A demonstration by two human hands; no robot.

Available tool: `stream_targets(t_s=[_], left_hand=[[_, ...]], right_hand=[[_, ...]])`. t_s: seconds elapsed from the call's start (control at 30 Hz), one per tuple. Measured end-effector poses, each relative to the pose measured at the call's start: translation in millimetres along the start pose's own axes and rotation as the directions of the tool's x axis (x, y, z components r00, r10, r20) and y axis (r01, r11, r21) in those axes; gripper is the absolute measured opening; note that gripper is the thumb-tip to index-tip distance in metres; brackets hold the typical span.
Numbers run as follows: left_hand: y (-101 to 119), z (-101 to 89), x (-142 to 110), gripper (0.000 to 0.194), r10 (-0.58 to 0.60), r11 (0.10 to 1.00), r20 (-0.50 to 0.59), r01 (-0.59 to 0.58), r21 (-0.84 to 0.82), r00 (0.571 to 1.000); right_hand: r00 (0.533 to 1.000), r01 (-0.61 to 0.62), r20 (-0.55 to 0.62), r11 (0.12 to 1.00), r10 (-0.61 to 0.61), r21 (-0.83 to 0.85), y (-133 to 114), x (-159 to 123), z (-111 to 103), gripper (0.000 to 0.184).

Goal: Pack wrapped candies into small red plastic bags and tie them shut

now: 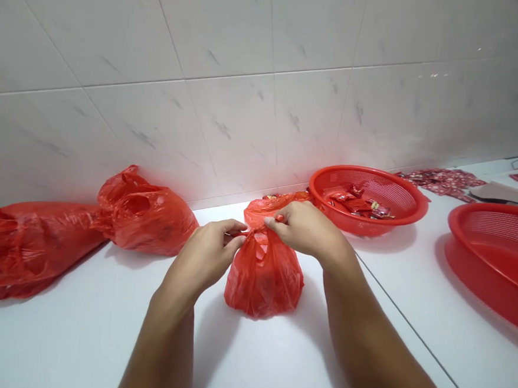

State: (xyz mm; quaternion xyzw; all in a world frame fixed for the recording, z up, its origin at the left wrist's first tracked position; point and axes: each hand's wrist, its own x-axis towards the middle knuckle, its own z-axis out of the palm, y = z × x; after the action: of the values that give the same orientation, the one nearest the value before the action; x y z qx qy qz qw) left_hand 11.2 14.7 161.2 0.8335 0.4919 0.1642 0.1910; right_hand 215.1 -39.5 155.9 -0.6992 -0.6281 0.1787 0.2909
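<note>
A red plastic bag [264, 280], bulging with contents, stands on the white counter [100, 301] right in front of me. Its neck is gathered up and twisted. My left hand [205, 255] pinches the neck from the left, and my right hand [305, 227] grips it from the right. Above my hands, the loose top of the bag [269, 209] spreads out towards the wall. What the bag holds is hidden by the red plastic.
Two more filled red plastic bags [144, 215] lie at the left against the white tile wall [230, 97]. A red plastic basket [367, 198] holds wrapped sweets, a second red basket [494, 258] stands at the right, and loose red packets [441, 180] lie behind them.
</note>
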Motion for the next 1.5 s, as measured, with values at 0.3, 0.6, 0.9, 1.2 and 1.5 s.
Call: stream_targets(t_s=[0.3,0.6,0.9,1.2,1.5], left_hand=[[-9.3,3.1,6.3,0.025,-0.107,0.987,0.072,0.098,0.124,0.992],[-21.5,-1.6,12.8,0.020,-0.239,0.948,0.112,0.207,0.242,0.964],[-51.9,-20.0,15.0,0.018,-0.305,0.931,0.152,0.261,0.254,0.940],[-30.5,-19.9,5.5,0.028,-0.136,0.972,-0.030,0.139,0.187,0.990],[-3.6,-8.0,-0.3,0.032,0.115,0.992,-0.085,-0.119,-0.051,0.990]], right_hand=[[0.981,-0.123,0.127,0.972,0.150,-0.199,13.9,10.5,2.0,0.035],[0.950,-0.179,0.237,0.976,0.204,-0.122,36.9,27.7,-1.1,0.020],[0.908,-0.276,0.312,0.959,0.280,-0.057,84.7,32.9,-10.6,0.030],[0.991,-0.070,0.124,0.983,0.049,0.170,67.4,12.2,-26.2,0.037],[0.801,0.155,0.388,0.785,-0.455,0.600,19.8,16.8,6.3,0.043]])
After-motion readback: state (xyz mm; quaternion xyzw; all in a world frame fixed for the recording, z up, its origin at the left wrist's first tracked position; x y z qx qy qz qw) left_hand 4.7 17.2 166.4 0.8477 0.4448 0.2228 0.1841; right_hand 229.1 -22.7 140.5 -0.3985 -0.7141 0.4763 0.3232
